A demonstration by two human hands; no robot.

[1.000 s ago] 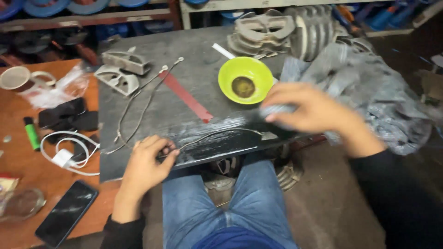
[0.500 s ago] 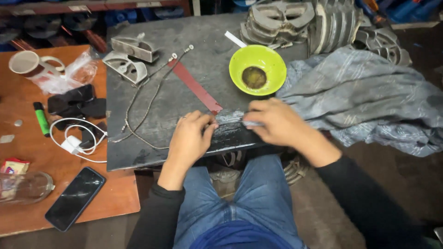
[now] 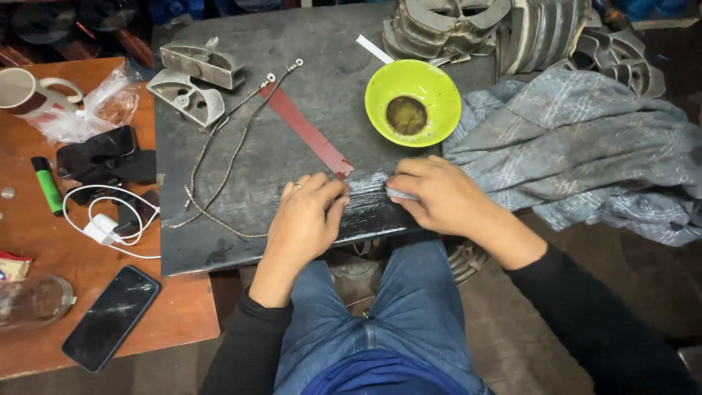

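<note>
Fingers of the left hand [image 3: 307,216] are curled down narrow on the near edge of the dark work slab [image 3: 219,241], pinching what looks like the end of the thin cable [image 3: 212,175], though I can't tell for sure. Right hand [image 3: 431,197] sits just beside it, fingers closed on a small grey pad [image 3: 395,194] pressed to the scuffed shiny patch between the two hands.

Cable's long axis runs from the left hand up toward the upper left of the frame, so the left hand is the nearer one. Red flat strip [image 3: 307,132] lies diagonal above the hands, lower end almost at the fingertips. Green bowl [image 3: 413,102] is upper centre, grey cloth [image 3: 585,153] on the right. Only packaging: a crumpled clear bag [image 3: 95,110] at the upper left and a colourful wrapper [image 3: 11,267] at the left edge.
</note>
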